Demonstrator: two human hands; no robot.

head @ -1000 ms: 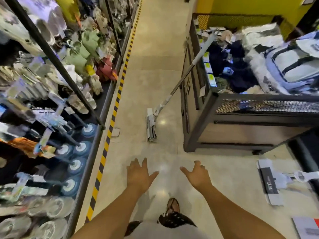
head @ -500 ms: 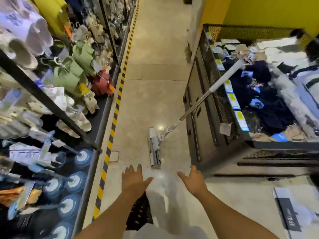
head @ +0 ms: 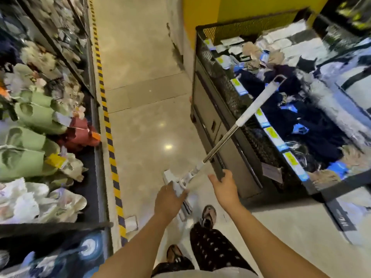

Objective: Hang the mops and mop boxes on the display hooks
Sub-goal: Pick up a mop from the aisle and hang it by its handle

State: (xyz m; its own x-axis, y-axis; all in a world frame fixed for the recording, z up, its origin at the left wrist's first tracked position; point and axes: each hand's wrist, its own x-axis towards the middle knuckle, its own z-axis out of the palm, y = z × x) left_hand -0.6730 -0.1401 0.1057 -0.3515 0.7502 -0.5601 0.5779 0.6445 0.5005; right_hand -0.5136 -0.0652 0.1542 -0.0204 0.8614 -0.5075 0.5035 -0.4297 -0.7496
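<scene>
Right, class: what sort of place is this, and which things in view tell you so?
Most likely a shop aisle. Tagged green slippers are displayed at the left, a mesh bin at the right carries yellow price labels, and yellow-black hazard tape runs along the floor.

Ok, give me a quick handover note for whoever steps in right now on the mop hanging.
The left hand lies over the head of the mop on the floor; grip unclear.
The right hand is open and empty, by the corner of the mesh bin.
The mop's pole leans on that bin.
A flat dark box lies on the floor at right.
Done: this mop not yet hung. Left: lift the mop, hang it, then the box.
</scene>
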